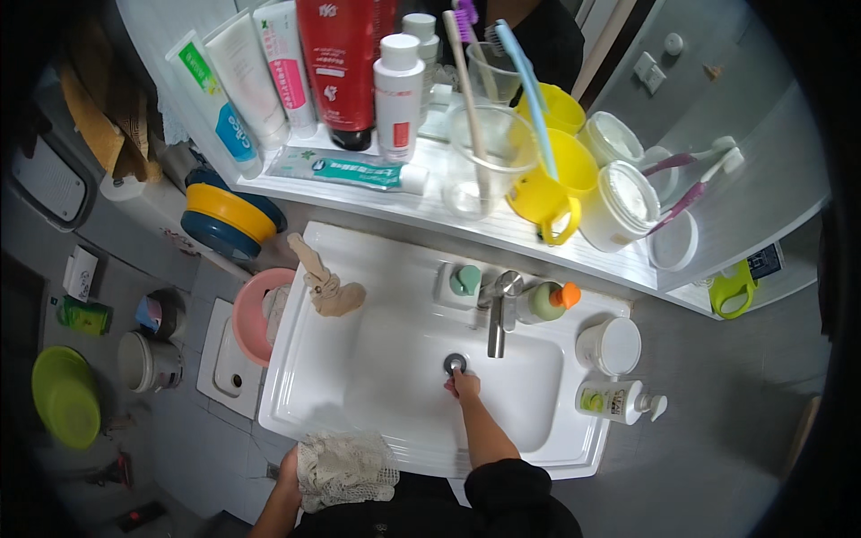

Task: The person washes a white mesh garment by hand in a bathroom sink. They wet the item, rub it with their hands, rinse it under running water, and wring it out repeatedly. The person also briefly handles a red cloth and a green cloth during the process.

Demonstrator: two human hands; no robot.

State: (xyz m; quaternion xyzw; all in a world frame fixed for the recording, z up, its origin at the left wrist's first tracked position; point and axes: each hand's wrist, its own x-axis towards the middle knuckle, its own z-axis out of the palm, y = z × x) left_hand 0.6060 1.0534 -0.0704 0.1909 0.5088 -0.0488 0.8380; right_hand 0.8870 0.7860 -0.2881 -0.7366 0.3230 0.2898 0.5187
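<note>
While my right hand (464, 386) reached down into the white sink (296, 359), fingertips pinched at its drain plug (456, 363) below the tap (499, 314), my left hand (289, 471) clutched a crumpled mesh cloth (345, 468) against the front rim, keeping it out of the basin.

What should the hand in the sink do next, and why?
Probably lift the right hand back a little from the drain. Its fingers rest right at the drain under the tap, the white sink looks dry, and the left hand holds a mesh cloth at the front rim, ready for wiping.
</note>
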